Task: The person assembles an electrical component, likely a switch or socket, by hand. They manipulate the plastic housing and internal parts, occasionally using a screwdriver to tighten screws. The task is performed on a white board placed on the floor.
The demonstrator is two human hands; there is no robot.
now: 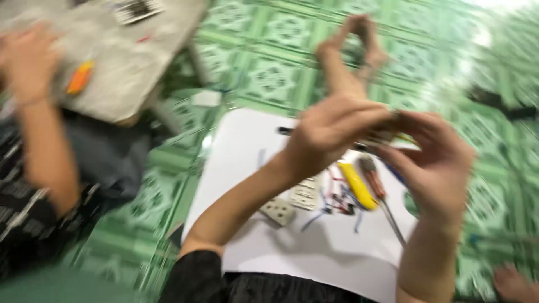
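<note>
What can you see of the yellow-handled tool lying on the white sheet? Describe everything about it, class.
The yellow-handled tool lies flat on the white sheet, slanting from upper left to lower right, below the person's raised hands. Its handle looks like smooth, bright yellow plastic, long and rounded. Motion blur hides its tip and any finer parts. A brown-handled screwdriver lies close alongside on its right, and a tangle of short coloured wires sits at its left. Neither hand touches it.
</note>
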